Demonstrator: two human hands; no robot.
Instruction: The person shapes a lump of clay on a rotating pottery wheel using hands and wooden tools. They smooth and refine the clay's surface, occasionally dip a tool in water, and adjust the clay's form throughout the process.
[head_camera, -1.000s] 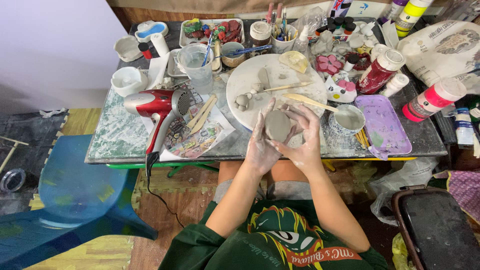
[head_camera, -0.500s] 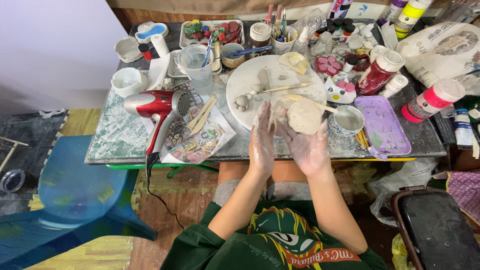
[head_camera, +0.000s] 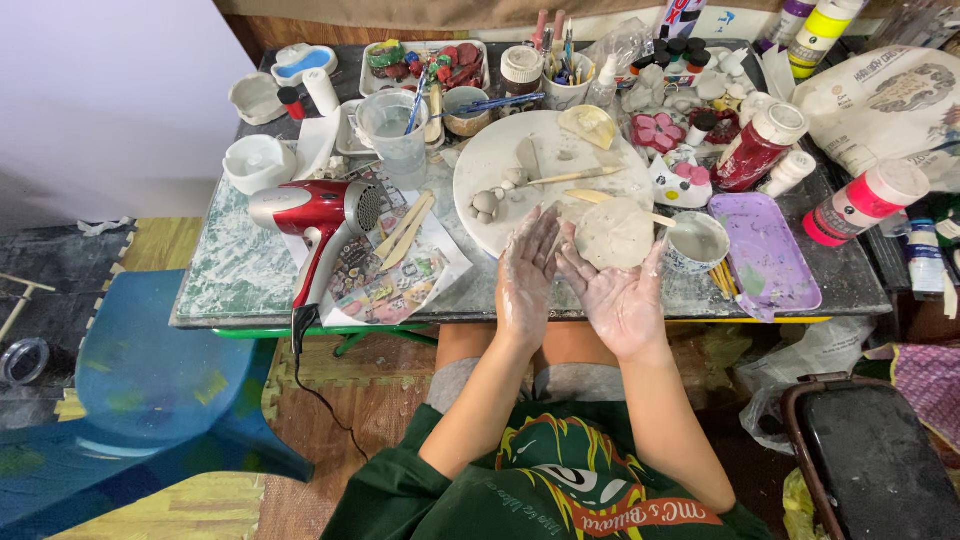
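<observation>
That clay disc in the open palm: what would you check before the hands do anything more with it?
1. Clay disc rests fully on the right hand: ok.
2. Left hand free and close beside it, palm open: ok.
3. Disc free of cracks: cannot tell, too small to judge.
4. Bare spot left on the round white board: ok.
5. Cup by the right fingers stands upright: ok.
6. Red hair dryer and its cord lie away from the hands: ok.
</observation>
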